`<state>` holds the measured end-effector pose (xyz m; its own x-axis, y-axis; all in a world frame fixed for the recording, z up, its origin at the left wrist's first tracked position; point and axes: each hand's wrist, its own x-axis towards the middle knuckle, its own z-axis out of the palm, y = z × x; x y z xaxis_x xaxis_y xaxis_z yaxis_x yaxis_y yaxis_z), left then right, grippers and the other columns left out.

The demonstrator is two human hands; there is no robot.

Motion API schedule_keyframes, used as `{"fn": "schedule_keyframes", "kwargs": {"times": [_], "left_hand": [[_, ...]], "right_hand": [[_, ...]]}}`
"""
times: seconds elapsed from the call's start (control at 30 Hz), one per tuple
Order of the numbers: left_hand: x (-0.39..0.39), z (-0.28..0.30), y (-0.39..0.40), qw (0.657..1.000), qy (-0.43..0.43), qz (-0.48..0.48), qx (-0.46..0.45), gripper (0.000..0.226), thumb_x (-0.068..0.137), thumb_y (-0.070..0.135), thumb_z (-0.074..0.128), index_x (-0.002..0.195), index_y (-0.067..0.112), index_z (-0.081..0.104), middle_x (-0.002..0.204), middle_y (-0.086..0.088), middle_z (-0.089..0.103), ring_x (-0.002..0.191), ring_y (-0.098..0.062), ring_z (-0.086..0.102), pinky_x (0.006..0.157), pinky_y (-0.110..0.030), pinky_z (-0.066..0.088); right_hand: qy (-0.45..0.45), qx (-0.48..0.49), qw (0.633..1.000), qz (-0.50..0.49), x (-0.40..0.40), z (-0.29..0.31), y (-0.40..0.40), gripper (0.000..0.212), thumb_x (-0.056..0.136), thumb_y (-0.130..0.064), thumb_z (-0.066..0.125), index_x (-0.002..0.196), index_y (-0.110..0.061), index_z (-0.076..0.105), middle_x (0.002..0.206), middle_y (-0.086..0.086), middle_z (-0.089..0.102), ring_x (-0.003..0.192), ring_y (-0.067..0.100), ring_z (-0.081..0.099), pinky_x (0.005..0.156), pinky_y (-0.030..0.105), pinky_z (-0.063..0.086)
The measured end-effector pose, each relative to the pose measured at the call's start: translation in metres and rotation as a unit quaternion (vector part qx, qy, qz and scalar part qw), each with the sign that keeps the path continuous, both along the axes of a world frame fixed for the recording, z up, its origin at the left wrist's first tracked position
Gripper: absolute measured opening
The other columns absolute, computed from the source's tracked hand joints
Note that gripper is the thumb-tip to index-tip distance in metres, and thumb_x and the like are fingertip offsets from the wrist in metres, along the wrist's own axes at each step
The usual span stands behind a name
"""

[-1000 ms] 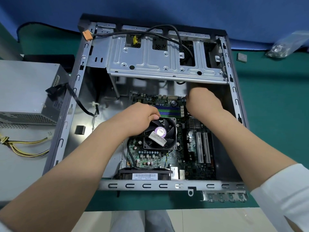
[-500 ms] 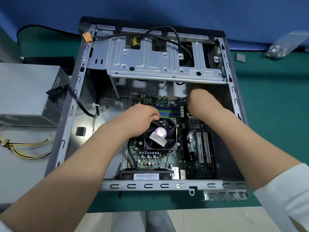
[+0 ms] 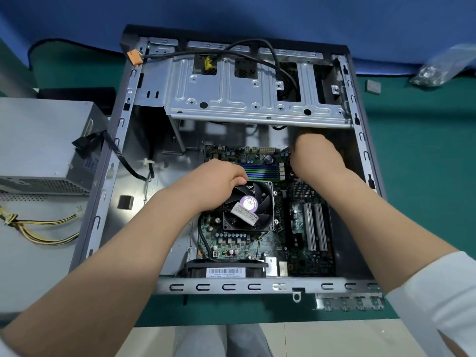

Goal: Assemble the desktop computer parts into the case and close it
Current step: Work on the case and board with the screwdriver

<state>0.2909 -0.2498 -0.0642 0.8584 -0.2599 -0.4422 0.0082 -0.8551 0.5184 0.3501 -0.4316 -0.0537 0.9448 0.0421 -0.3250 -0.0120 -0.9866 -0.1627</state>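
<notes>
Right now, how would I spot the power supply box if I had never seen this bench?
Start at the open computer case lying flat on the green mat. Look just outside its left wall: a plain grey metal box, the power supply, sits there. Unlike its neighbours, it has a mesh-vented side and yellow and black wires trailing beside it.

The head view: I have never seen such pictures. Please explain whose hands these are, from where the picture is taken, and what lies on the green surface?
A camera worn on a person's head looks down at that person's own hands. An open grey metal computer case lies on the green mat, with a green motherboard inside. The left hand grips the black square cooling fan. The right hand reaches the board's far corner; what it holds is hidden. A grey metal power supply box lies beside the case.
</notes>
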Motion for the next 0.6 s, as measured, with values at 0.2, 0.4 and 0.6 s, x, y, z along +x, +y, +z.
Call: {"fn": "schedule_keyframes", "kwargs": {"times": [0.2,0.4,0.6], "left_hand": [[-0.0001,0.0001,0.0002,1.0,0.001,0.001,0.001,0.028,0.102,0.025,0.043,0.122,0.023,0.062,0.12,-0.001,0.066,0.101,-0.017,0.057,0.076,-0.023,0.036],[-0.0003,-0.0013,0.0002,1.0,0.0,-0.003,0.005,0.029,0.102,0.026,0.042,0.123,0.024,0.062,0.12,-0.001,0.066,0.108,-0.021,0.058,0.079,-0.025,0.04],[0.0007,-0.0018,-0.0003,1.0,-0.002,-0.001,0.007,0.028,0.101,0.025,0.043,0.122,0.024,0.063,0.118,0.0,0.067,0.108,-0.021,0.058,0.084,-0.027,0.042]], "right_hand": [[-0.002,-0.023,1.0,0.005,0.0007,0.0,-0.0024,0.013,0.095,-0.01,0.049,0.084,-0.005,0.054,0.076,0.009,0.049,0.071,0.029,0.048,0.064,0.031,0.036],[0.0,-0.01,1.0,0.002,-0.0042,0.0014,-0.0004,0.027,0.086,0.0,0.048,0.063,-0.009,0.035,0.069,0.004,0.04,0.069,0.028,0.044,0.063,0.033,0.035],[-0.041,-0.022,0.999,0.011,0.0004,-0.0045,-0.0052,0.019,0.097,-0.011,0.048,0.084,-0.003,0.06,0.079,0.013,0.056,0.068,0.028,0.045,0.063,0.029,0.037]]}}
